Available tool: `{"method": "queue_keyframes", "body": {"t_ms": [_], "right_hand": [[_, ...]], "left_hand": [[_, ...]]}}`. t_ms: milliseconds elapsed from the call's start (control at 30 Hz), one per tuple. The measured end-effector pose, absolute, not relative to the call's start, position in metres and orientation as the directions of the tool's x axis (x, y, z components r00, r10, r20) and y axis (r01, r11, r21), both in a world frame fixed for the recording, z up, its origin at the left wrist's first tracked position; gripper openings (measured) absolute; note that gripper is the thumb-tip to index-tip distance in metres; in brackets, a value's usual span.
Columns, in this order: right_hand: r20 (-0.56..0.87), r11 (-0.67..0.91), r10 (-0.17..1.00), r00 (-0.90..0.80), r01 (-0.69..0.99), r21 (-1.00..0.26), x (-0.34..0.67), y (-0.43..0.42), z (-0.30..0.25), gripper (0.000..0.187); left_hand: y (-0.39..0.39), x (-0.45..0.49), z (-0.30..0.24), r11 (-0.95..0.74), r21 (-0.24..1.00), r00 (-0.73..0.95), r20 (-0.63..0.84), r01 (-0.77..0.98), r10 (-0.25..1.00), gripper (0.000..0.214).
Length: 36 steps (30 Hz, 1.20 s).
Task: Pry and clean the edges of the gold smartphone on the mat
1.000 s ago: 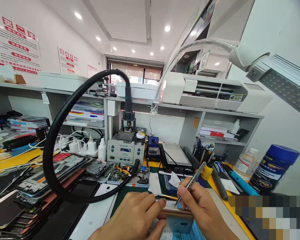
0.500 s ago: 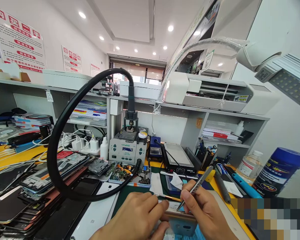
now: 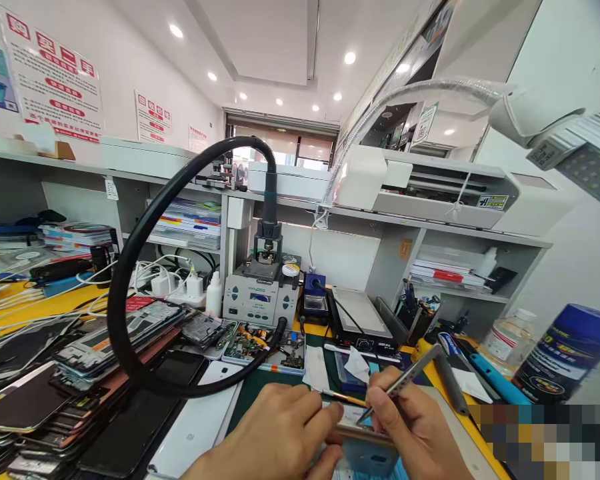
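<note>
We have both hands working toward the bench's near edge, a little right of its middle. Our left hand point(image 3: 285, 427) is closed on the left end of a slim phone body point(image 3: 367, 453), thumb and fingers pressed to it. The phone body is tilted, with one long edge uppermost and its bluish-grey face toward us. Our right hand point(image 3: 415, 413) is clamped on metal tweezers point(image 3: 416, 373), slanted so that the points come down at that upper edge; we cannot tell whether the points grip anything there.

Just beyond our fingers lie an orange-handled stick point(image 3: 350, 400) and a crumpled white tissue point(image 3: 357, 365). To the left of our left hand, on the bench point(image 3: 473, 433), we see a white phone point(image 3: 197, 427), and past it a stack of opened phones point(image 3: 55, 400) toward the near left corner. Toward the back edge, a tray of circuit parts point(image 3: 290, 363) sits in front of a grey station point(image 3: 237, 303). Near the right edge we have a clear bottle point(image 3: 505, 347) beside a dark blue can point(image 3: 555, 360).
</note>
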State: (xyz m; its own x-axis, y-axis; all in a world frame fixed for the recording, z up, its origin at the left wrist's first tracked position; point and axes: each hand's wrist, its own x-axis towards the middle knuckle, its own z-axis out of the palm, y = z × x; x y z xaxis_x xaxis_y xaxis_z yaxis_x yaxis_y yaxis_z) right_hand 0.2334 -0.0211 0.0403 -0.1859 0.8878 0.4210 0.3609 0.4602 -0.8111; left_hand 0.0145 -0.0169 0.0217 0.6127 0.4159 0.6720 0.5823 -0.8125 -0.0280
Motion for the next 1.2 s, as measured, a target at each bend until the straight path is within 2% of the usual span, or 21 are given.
{"method": "queue_keyframes", "body": {"t_ms": [367, 833, 1067, 1200], "right_hand": [[0.422, 0.448, 0.893, -0.154, 0.371, -0.813, 0.23, -0.024, 0.039, 0.043], [0.472, 0.544, 0.839, -0.271, 0.407, -0.734, 0.238, -0.017, 0.032, 0.038], [0.41, 0.435, 0.9, -0.148, 0.351, -0.829, 0.229, -0.024, 0.036, 0.042], [0.417, 0.442, 0.897, -0.148, 0.338, -0.831, 0.227, -0.024, 0.038, 0.043]], "left_hand": [[-0.017, 0.014, 0.022, -0.82, -0.037, 0.642, 0.643, 0.571, 0.418, 0.033], [-0.019, 0.014, 0.024, -0.808, -0.036, 0.619, 0.663, 0.588, 0.421, 0.031], [-0.016, 0.015, 0.023, -0.811, -0.041, 0.628, 0.656, 0.583, 0.418, 0.031], [-0.019, 0.015, 0.025, -0.807, -0.033, 0.627, 0.648, 0.59, 0.432, 0.029]]}}
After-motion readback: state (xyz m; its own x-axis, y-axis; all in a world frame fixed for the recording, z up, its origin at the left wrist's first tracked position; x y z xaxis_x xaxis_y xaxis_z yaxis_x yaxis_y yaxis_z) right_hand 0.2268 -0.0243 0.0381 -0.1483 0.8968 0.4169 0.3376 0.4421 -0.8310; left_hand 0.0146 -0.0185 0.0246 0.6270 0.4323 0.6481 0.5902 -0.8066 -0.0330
